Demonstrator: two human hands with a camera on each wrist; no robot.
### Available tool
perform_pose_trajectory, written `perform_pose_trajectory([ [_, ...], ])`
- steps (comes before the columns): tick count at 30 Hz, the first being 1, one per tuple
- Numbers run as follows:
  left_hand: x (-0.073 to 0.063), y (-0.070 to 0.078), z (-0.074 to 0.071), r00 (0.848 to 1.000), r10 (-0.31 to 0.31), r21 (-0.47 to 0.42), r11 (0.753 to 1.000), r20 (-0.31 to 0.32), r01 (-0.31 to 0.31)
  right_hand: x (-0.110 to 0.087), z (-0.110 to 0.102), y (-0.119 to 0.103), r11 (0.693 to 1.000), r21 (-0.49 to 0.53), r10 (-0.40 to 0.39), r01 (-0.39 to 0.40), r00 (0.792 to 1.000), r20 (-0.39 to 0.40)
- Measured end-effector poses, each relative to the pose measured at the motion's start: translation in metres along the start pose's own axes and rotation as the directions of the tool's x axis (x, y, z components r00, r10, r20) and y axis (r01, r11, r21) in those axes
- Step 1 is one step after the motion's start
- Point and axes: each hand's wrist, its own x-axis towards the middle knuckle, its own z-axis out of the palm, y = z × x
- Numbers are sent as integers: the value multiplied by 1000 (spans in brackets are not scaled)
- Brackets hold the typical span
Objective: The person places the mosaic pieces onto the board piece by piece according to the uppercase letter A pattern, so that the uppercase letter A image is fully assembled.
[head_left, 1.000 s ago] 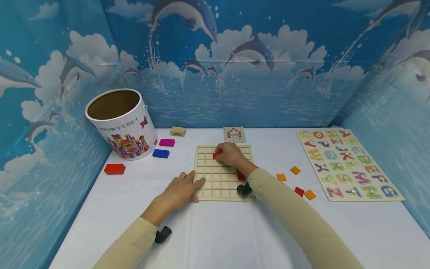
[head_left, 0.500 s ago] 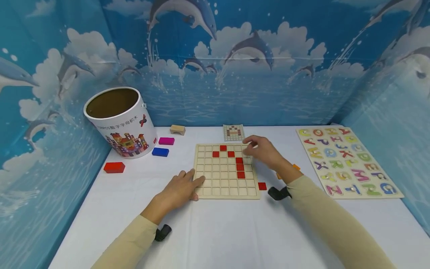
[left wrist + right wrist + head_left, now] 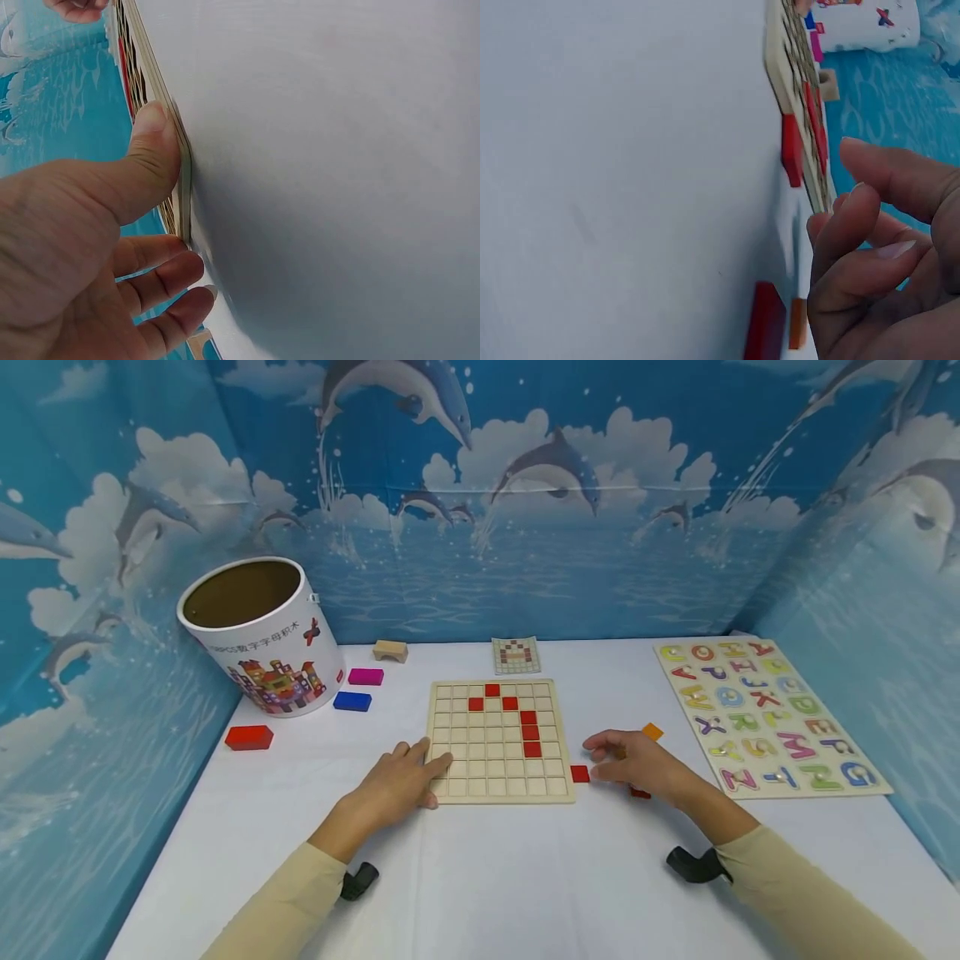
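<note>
My left hand (image 3: 397,785) rests at the left edge of a wooden grid board (image 3: 480,768), its thumb lying over the board. In the left wrist view the thumb (image 3: 154,150) presses the board's edge, with the other fingers loosely bent beside the corner. Several red square tiles (image 3: 529,732) sit in the board's cells. Over the table right of the board is my right hand (image 3: 637,762), holding nothing, thumb and forefinger apart. One red tile (image 3: 580,774) lies against the board's right edge, near its fingertips. Another red tile (image 3: 641,793) shows partly beneath the hand.
An orange tile (image 3: 652,732) lies behind the right hand. Behind the board is a small pattern card (image 3: 516,656). An alphabet board (image 3: 772,718) lies at right. A white bucket (image 3: 277,652) and red (image 3: 249,737), blue (image 3: 352,701), pink (image 3: 366,677) and wooden blocks (image 3: 390,651) stand at left.
My right hand has let go of a red tile in the board's upper rows and moved right and nearer, off the board to the loose tiles. The left hand stays at the edge.
</note>
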Motion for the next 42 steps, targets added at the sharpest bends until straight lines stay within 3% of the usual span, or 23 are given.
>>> perform_pose_trajectory([
  [7, 0, -1, 0, 1000, -2, -2, 1000, -3, 2, 4, 19, -4, 991, -116, -74, 73, 997, -3],
  [13, -1, 1, 0, 1000, 0, -4, 1000, -7, 0, 5, 27, -9, 983, -176, -51, 44, 998, -33],
  [18, -2, 2, -1, 1000, 0, 10, 1000, -9, 0, 6, 28, -12, 985, -168, -50, 44, 998, -30],
  [25, -2, 3, -2, 1000, -6, 4, 1000, -1, 6, 5, 21, -8, 994, -85, -66, 66, 998, 1],
  [32, -2, 5, -3, 1000, -14, 2, 1000, 6, 14, 7, 10, -9, 1000, -7, -16, 16, 1000, 18],
  [37, -2, 4, -4, 1000, -17, -3, 1000, 9, 17, 23, 11, -24, 990, 135, -32, 29, 999, 21],
  [42, -1, 2, -3, 1000, -23, -5, 1000, 18, 23, 53, 30, -56, 964, 252, -106, 87, 993, 61],
])
